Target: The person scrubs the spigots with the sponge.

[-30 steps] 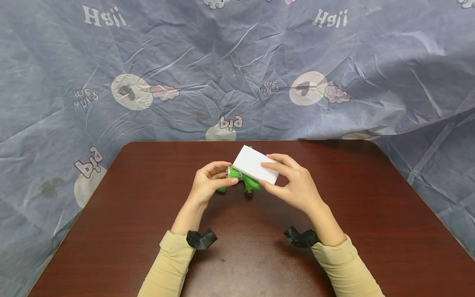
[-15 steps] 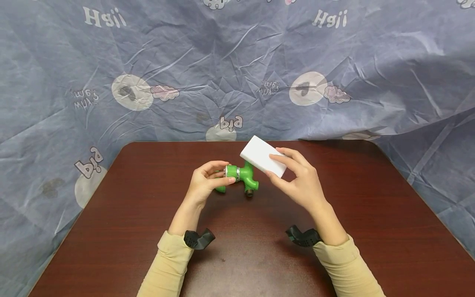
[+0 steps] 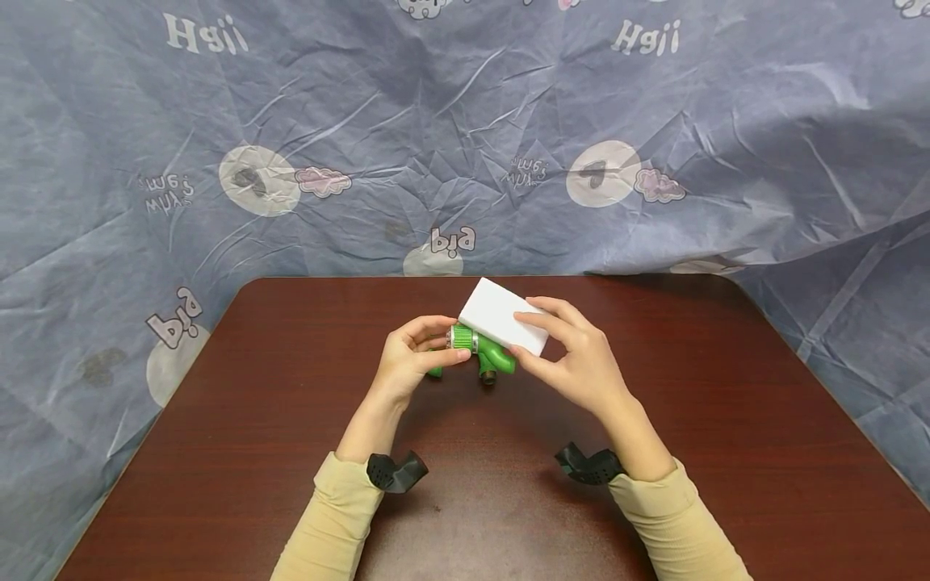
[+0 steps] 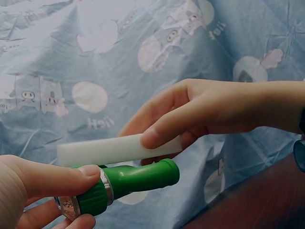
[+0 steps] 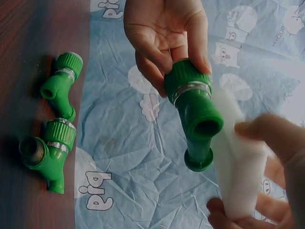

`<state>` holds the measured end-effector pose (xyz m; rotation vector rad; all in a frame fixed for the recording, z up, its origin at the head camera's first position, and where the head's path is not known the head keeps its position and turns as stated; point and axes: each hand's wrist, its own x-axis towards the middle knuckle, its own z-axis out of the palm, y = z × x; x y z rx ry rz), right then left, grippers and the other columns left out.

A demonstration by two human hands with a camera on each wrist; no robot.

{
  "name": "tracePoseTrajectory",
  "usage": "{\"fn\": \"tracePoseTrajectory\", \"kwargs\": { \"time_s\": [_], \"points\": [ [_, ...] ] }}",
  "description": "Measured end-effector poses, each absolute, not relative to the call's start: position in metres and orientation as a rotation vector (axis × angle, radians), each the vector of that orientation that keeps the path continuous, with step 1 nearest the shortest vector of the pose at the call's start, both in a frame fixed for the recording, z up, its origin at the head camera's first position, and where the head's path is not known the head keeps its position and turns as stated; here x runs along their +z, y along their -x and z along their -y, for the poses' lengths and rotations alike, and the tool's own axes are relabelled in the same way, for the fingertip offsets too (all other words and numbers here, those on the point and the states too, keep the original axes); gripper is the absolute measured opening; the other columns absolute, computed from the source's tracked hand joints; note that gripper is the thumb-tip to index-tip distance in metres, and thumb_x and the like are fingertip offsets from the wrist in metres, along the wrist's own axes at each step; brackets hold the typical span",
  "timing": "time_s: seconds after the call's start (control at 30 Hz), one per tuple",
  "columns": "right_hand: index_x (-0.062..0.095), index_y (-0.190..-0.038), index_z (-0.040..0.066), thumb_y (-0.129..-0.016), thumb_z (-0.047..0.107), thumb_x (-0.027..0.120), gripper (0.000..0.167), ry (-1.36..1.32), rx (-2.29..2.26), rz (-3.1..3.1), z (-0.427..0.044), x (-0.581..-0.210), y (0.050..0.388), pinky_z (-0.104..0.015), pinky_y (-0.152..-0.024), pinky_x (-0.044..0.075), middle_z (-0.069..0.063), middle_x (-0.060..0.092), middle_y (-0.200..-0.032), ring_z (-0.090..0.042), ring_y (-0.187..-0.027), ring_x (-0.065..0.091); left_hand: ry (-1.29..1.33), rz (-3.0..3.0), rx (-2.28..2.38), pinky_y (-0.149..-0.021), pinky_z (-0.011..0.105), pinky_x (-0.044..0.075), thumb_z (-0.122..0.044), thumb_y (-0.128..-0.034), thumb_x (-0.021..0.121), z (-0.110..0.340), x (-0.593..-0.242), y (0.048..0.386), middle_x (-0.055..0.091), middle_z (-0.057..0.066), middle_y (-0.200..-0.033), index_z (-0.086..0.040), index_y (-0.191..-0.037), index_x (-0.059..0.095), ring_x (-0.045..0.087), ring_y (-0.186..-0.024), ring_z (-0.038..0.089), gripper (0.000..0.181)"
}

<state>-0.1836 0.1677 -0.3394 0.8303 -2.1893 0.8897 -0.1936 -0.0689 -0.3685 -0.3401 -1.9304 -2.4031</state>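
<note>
My left hand (image 3: 407, 355) pinches a green plastic faucet (image 3: 497, 357) by its ribbed knob, holding it above the table. A white rectangular sponge (image 3: 501, 315) is gripped between the thumb and fingers of my right hand (image 3: 581, 363). In the head view the sponge covers part of the faucet body. The left wrist view has the sponge (image 4: 107, 150) lying along the faucet's far side, close against it. Seen from the right wrist, the held faucet (image 5: 195, 112) shows its open spout end, with the sponge (image 5: 238, 167) beside the body.
Two more green faucets, one nearer the top (image 5: 62, 88) and one lower (image 5: 57, 157), lie on the dark wooden table (image 3: 465, 500). In the head view they are partly hidden behind the left hand and held faucet. A patterned blue cloth (image 3: 436, 121) hangs behind the table.
The sponge lifted up and right off the faucet half a second ago, then came back down and left over it. The left hand shifted slightly, still holding the faucet.
</note>
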Motion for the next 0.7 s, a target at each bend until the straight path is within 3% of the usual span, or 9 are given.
{"fn": "tracePoseTrajectory", "kwargs": {
  "time_s": [0.13,0.27,0.4,0.7],
  "points": [
    [0.071,-0.105,0.01,-0.07,0.014,0.08,0.037,-0.765,0.91,2.166,-0.1691,-0.3384,0.1833,-0.026,-0.08,0.046,-0.007,0.06,-0.117,-0.022,-0.104,0.058,0.318,1.907,-2.403,-0.073,0.025,0.053,0.012,-0.0648,0.077,0.07,-0.3688,0.1944,0.068,0.0,-0.096,-0.001,-0.105,0.067,0.065,-0.087,0.021,0.043],
    [0.071,-0.106,0.012,-0.069,0.014,0.08,0.038,-0.867,0.951,2.171,-0.1678,-0.3377,0.1823,-0.019,-0.084,0.043,-0.005,0.06,-0.118,-0.021,-0.106,0.057,0.302,1.875,-2.41,-0.074,0.027,0.054,0.013,-0.0661,0.076,0.0713,-0.3681,0.1944,0.067,0.002,-0.099,0.001,-0.107,0.066,0.065,-0.088,0.02,0.044],
    [0.071,-0.107,0.013,-0.07,0.014,0.08,0.038,-0.955,0.938,2.193,-0.166,-0.3385,0.1818,-0.019,-0.084,0.044,-0.005,0.06,-0.118,-0.021,-0.106,0.058,0.297,1.844,-2.422,-0.073,0.027,0.054,0.013,-0.0665,0.076,0.0722,-0.3667,0.1938,0.067,0.002,-0.101,0.002,-0.108,0.065,0.065,-0.088,0.019,0.044],
    [0.072,-0.104,0.01,-0.068,0.011,0.08,0.038,-0.756,0.941,2.134,-0.1697,-0.3374,0.1835,-0.019,-0.083,0.043,-0.006,0.061,-0.116,-0.022,-0.103,0.058,0.276,1.836,-2.431,-0.069,0.026,0.054,0.012,-0.0665,0.076,0.0731,-0.3634,0.1924,0.068,0.002,-0.1,0.004,-0.109,0.064,0.065,-0.087,0.018,0.045]
  ]
}}
